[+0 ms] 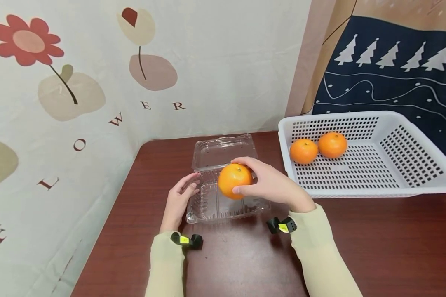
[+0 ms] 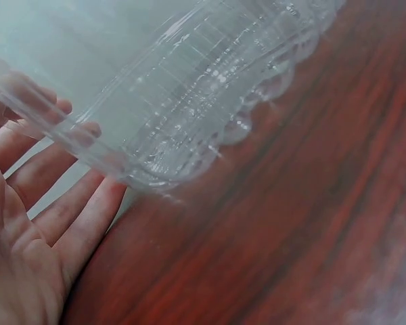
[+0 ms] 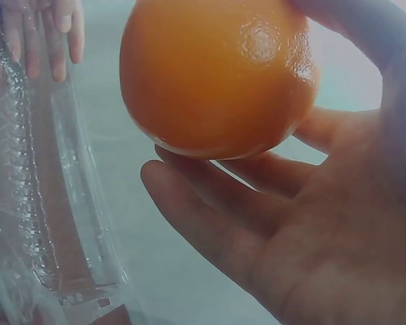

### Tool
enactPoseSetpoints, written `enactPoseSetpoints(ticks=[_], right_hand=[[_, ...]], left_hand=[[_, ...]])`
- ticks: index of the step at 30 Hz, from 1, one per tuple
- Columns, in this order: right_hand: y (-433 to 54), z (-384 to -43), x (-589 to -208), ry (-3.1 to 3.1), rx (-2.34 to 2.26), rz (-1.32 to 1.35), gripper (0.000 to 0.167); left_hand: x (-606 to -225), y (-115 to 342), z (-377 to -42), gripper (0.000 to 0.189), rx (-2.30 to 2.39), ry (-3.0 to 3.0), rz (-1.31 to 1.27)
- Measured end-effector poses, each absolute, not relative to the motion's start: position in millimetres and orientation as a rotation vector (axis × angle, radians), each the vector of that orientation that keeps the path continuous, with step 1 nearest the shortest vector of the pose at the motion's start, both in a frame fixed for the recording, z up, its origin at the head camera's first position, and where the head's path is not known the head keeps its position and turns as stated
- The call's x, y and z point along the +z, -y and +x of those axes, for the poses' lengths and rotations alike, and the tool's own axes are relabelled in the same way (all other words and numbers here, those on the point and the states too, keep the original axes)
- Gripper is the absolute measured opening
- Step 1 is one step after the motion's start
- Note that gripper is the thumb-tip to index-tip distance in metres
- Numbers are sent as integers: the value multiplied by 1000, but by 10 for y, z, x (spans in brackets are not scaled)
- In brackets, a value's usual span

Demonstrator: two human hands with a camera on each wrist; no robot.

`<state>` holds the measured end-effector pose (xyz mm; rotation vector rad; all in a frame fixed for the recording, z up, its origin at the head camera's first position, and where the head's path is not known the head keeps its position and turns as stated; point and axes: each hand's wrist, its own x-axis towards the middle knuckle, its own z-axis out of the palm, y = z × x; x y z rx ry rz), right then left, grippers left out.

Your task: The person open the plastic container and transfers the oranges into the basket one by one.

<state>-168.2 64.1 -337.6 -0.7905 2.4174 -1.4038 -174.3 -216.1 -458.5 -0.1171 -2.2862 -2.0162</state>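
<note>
A clear plastic clamshell box lies on the table, its hinged lid folded back toward the wall. My right hand grips an orange above the box, thumb on the near side and fingers around the far side. In the right wrist view the same orange rests against the fingers and thumb. At the box's left side is my left hand. Its fingers extend fairly straight along the outside of the clear wall and touch it near the rim.
To the right stands a white perforated basket holding two oranges, one at its left side and another beside it. Printed cloth hangs behind the brown table. Both wrists carry small black cameras.
</note>
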Motion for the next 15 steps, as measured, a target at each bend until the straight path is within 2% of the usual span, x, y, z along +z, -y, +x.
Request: enactPoseSetpoints(ticks=[15], right_hand=[[-671,-1691,-3381,-2468,-1439,-768,62]], left_hand=[[-4570,2176,-1736,31,-2055,2275,-119]])
